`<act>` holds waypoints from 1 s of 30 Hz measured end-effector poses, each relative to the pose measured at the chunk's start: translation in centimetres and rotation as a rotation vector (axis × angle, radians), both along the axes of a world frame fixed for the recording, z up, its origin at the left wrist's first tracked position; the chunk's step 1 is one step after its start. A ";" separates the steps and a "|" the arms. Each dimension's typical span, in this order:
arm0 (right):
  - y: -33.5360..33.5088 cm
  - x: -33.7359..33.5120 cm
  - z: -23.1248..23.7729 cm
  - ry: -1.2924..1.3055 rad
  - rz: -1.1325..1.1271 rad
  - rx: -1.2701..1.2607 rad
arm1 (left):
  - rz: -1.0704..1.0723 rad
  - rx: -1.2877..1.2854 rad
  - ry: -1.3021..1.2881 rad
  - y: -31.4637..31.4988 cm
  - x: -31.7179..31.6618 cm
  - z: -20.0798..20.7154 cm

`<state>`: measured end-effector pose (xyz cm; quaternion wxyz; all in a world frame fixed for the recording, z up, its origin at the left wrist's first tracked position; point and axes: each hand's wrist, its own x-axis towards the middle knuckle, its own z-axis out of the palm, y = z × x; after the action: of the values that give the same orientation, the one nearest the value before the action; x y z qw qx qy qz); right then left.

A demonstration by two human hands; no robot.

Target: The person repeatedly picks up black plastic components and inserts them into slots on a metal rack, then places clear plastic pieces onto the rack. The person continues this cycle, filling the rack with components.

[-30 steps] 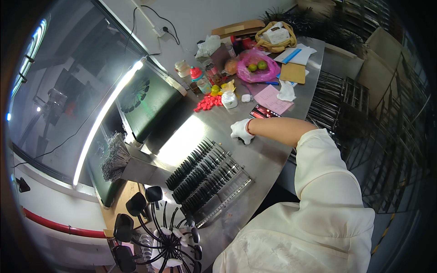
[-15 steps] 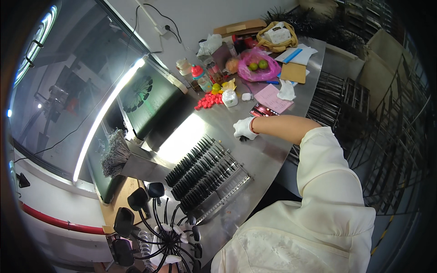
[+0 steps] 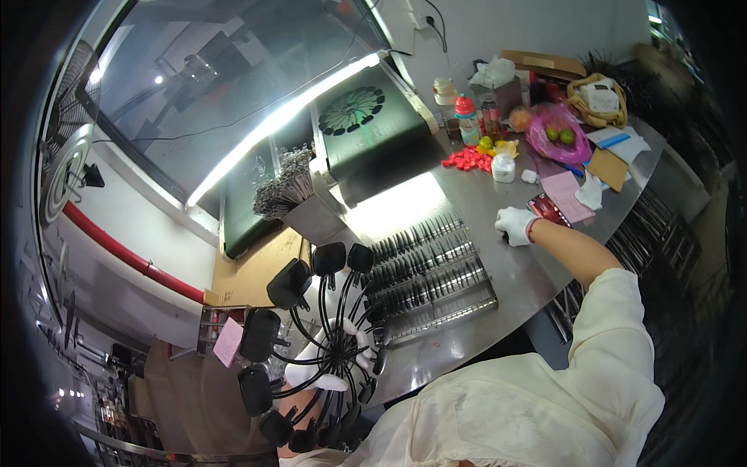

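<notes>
My left hand (image 3: 315,377), in a white glove, is closed around the middle of a bunch of black curved stems (image 3: 336,350). Flat black rounded-rectangular heads fan out from the stems in a ring. Further off to the right, my right hand (image 3: 514,224), also gloved and with a red band at the wrist, is low over the metal table with its fingers curled. Whatever it may hold is hidden. Beside it lies a phone (image 3: 548,208) with a lit reddish screen. Between my hands stands a metal rack (image 3: 459,313) with several rows of slim black pieces.
A metal holder (image 3: 313,220) full of thin grey stems stands by a green-black conveyor belt (image 3: 381,144). At the back are red pieces (image 3: 467,159), a white jar (image 3: 503,168), a bottle (image 3: 467,121), a pink bag of fruit (image 3: 556,136) and pink paper (image 3: 568,196).
The view has turned, so the table and belt appear further right. The left hand's bunch is a little higher beside the rack. Something dark under my right hand earlier hardly shows now.
</notes>
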<state>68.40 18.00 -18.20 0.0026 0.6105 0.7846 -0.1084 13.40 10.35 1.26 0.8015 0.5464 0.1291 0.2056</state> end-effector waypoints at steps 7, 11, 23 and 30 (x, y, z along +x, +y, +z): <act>-1.3 -5.9 7.4 -0.008 0.035 0.244 | 0.095 -0.114 -0.074 -0.1 0.2 -1.0; -4.4 -16.8 15.9 0.754 0.251 0.794 | 0.129 -0.021 0.095 -0.4 1.2 -0.7; -5.0 -23.4 16.5 0.961 0.910 -0.943 | 0.070 1.297 0.847 -0.5 1.3 7.5; -6.6 -23.5 18.8 0.762 0.384 0.645 | 0.114 0.440 0.603 -1.4 3.2 5.0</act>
<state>44.90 11.36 0.62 -0.4506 0.3432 0.8209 -0.0734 16.61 8.95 6.25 0.5782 0.7336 0.3421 0.1025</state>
